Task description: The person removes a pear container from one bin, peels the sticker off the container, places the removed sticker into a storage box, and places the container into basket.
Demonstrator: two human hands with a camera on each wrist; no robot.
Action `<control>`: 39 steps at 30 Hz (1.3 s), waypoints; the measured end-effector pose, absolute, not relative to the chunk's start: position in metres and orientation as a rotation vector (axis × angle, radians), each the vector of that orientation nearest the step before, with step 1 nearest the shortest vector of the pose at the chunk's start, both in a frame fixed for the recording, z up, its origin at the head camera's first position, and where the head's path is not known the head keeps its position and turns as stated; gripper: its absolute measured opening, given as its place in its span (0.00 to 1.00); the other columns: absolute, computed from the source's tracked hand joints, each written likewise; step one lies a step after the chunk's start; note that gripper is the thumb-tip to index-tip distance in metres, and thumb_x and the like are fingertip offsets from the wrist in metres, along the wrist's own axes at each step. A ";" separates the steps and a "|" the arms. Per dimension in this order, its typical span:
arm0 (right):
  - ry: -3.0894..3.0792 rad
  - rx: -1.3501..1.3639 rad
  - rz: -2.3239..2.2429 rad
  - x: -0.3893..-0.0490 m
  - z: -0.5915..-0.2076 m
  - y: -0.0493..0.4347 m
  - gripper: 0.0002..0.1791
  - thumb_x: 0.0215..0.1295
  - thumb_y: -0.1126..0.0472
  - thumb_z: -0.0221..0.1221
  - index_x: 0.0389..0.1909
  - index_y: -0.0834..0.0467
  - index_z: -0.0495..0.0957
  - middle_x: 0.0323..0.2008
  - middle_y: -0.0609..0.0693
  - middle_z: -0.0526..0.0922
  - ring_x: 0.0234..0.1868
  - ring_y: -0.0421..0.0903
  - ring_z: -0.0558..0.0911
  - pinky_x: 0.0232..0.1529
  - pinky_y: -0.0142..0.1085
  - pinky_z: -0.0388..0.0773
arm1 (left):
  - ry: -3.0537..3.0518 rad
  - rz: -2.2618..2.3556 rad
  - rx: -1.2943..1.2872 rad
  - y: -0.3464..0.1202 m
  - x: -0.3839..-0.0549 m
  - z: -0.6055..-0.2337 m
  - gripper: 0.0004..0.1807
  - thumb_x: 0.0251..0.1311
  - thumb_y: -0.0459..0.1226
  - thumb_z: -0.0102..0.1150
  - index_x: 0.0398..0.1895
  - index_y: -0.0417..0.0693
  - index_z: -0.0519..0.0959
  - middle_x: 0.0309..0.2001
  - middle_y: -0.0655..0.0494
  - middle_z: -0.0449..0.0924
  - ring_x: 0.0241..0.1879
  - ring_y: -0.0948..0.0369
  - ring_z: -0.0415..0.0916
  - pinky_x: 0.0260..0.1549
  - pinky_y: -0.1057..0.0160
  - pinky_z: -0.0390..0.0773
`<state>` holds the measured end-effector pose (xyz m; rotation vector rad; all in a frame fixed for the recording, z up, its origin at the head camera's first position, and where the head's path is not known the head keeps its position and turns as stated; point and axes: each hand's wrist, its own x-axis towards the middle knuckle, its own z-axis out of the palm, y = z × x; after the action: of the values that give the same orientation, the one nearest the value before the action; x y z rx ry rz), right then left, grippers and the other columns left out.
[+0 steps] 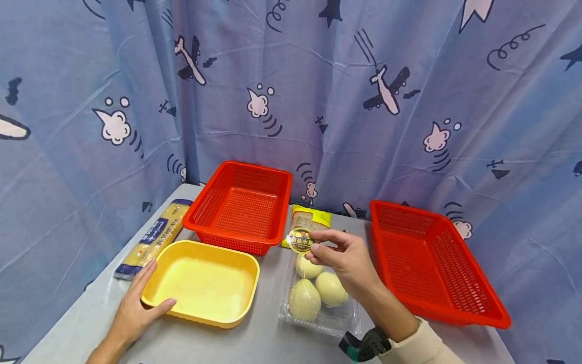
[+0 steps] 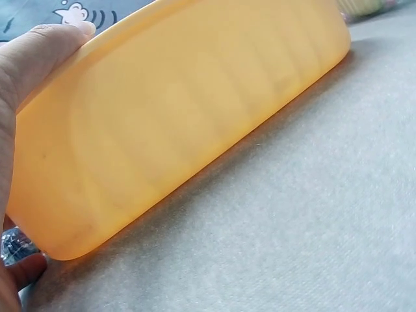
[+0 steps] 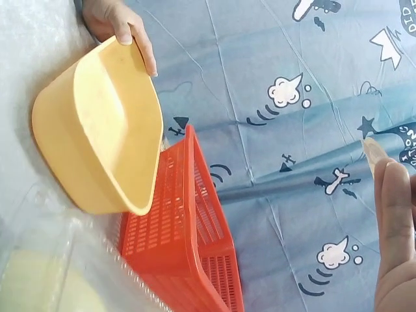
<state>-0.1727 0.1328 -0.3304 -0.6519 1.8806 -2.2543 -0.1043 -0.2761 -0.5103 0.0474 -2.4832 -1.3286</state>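
Observation:
My left hand point(image 1: 133, 314) grips the near-left corner of a yellow plastic basin point(image 1: 204, 283). Its thumb lies over the rim in the left wrist view, with a fingertip low by the base. A round black-and-gold sticker point(image 1: 300, 240) is pinched between thumb and forefinger of my right hand point(image 1: 345, 260). That sticker shows nearly edge-on in the right wrist view point(image 3: 374, 153). Under the right hand sits a clear plastic fruit box point(image 1: 320, 323) with several pale yellow-green, pear-like fruits point(image 1: 304, 301) inside. The hand and sticker hide part of its far end.
A red mesh basket point(image 1: 250, 202) stands behind the yellow basin, and another red basket point(image 1: 418, 268) is at the right. Along the left table edge lies a long yellow-and-blue packet point(image 1: 156, 235). A yellow-topped packet point(image 1: 313, 217) lies behind the fruit box, before the blue curtain point(image 1: 282, 101).

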 end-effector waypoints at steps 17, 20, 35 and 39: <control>1.829 -0.515 -2.272 -0.176 -0.335 0.081 0.17 0.60 0.76 0.60 0.50 0.78 0.74 0.42 0.66 0.76 0.31 0.51 0.85 0.40 0.41 0.81 | -2.449 -1.307 0.016 -0.277 -0.105 -0.513 0.54 0.47 0.41 0.74 0.76 0.48 0.53 0.73 0.40 0.50 0.69 0.39 0.47 0.61 0.33 0.48; 1.816 -0.503 -2.277 -0.176 -0.336 0.073 0.16 0.60 0.76 0.60 0.49 0.77 0.75 0.40 0.65 0.76 0.31 0.50 0.85 0.40 0.41 0.81 | -2.439 -1.304 0.007 -0.277 -0.105 -0.515 0.53 0.47 0.40 0.74 0.76 0.48 0.53 0.73 0.41 0.50 0.69 0.40 0.47 0.64 0.38 0.47; 1.720 -0.565 -2.306 -0.178 -0.355 0.034 0.16 0.58 0.77 0.61 0.48 0.77 0.75 0.33 0.61 0.78 0.31 0.48 0.85 0.39 0.40 0.81 | -2.444 -1.328 0.024 -0.276 -0.105 -0.514 0.53 0.48 0.41 0.74 0.76 0.48 0.53 0.73 0.42 0.49 0.69 0.39 0.46 0.62 0.35 0.47; 1.657 -0.586 -2.320 -0.178 -0.361 0.023 0.17 0.58 0.75 0.62 0.48 0.77 0.75 0.33 0.62 0.78 0.31 0.49 0.86 0.39 0.39 0.81 | -2.443 -1.328 0.022 -0.276 -0.104 -0.515 0.53 0.49 0.41 0.73 0.76 0.50 0.52 0.73 0.42 0.49 0.70 0.40 0.45 0.62 0.35 0.46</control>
<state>-0.1780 0.0232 -0.3610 -0.5856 1.6566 -2.3197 -0.1041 -0.2763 -0.5147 0.0218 -2.4428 -1.3280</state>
